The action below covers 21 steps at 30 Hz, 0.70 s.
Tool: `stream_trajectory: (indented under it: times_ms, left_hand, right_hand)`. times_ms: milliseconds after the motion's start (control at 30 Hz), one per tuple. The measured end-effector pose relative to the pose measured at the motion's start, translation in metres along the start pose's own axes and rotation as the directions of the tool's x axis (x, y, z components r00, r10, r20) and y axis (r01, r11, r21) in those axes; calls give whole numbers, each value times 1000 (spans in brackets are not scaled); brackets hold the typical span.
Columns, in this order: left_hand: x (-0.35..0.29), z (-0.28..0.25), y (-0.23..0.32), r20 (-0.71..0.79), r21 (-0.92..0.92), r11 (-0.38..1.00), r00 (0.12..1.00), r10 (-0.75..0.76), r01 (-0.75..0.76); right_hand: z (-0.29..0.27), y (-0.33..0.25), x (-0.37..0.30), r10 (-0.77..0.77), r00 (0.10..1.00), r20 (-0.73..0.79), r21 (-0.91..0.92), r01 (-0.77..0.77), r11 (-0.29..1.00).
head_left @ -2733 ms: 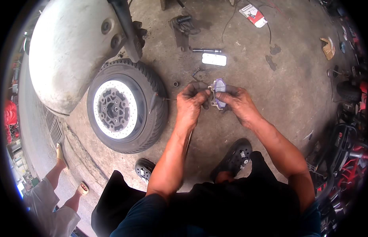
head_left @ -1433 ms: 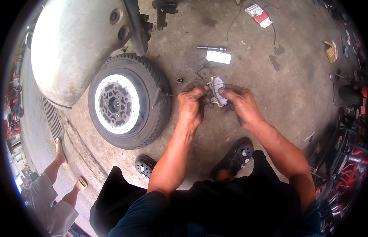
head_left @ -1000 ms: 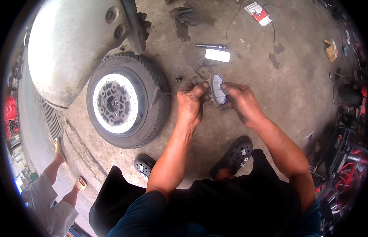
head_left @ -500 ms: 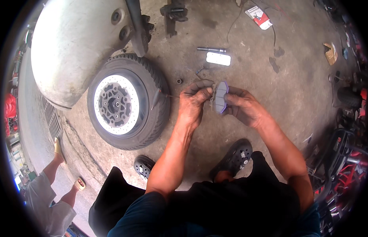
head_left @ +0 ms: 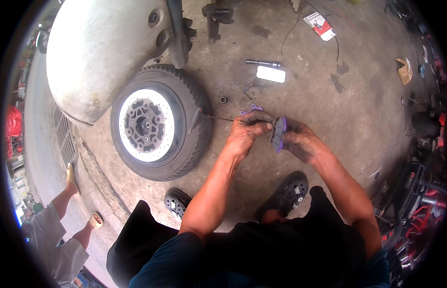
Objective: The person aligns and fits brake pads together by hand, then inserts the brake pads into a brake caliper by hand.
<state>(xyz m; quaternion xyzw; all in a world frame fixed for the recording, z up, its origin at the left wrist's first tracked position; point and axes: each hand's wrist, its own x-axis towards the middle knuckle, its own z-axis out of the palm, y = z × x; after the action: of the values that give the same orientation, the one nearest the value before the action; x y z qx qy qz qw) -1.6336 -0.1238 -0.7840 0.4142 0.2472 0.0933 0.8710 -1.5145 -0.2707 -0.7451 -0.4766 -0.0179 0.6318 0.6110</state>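
My right hand [head_left: 302,143] grips a purple-backed brake pad [head_left: 279,134] between thumb and fingers, its dark lined face turned left. Against that face, my left hand [head_left: 250,132] pinches a thin dark metal piece [head_left: 274,126], seen edge-on. Just beyond the left fingers shows a purple piece with holed ears [head_left: 252,109]; whether it is held or lies on the floor I cannot tell. To the left lies a wheel [head_left: 161,124] with a bright drilled brake disc [head_left: 169,127]. A thin-shafted tool [head_left: 196,118] rests on its tyre, the shaft reaching toward my left hand.
Beyond my hands lie a socket [head_left: 223,100], a metal bar [head_left: 263,63], a white phone-like rectangle [head_left: 271,74] and a red-and-white packet [head_left: 319,26]. A pale fender [head_left: 96,57] overhangs at upper left. Motorcycle parts [head_left: 415,206] crowd the right. Another person's legs [head_left: 65,230] show at lower left.
Both hands have come slightly nearer to me, bringing the brake pad against the metal piece. The pad has tilted, showing more purple edge. The holed purple piece has come into sight.
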Motion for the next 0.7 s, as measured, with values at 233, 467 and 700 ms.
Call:
stream_trajectory:
  times_ms: [233,467,700]
  left_hand:
    - [14,-37,15,-371,342,937,926,69,67]
    - [16,-24,-12,8,997,70,925,381,-37]
    - [36,-26,-25,109,975,-211,972,210,-64]
  right_hand:
    - [-18,-2,5,-103,988,-115,26,106,994]
    - [-30,-7,5,-165,964,-210,66,182,981]
    - [-25,-10,0,-138,978,-153,27,144,989]
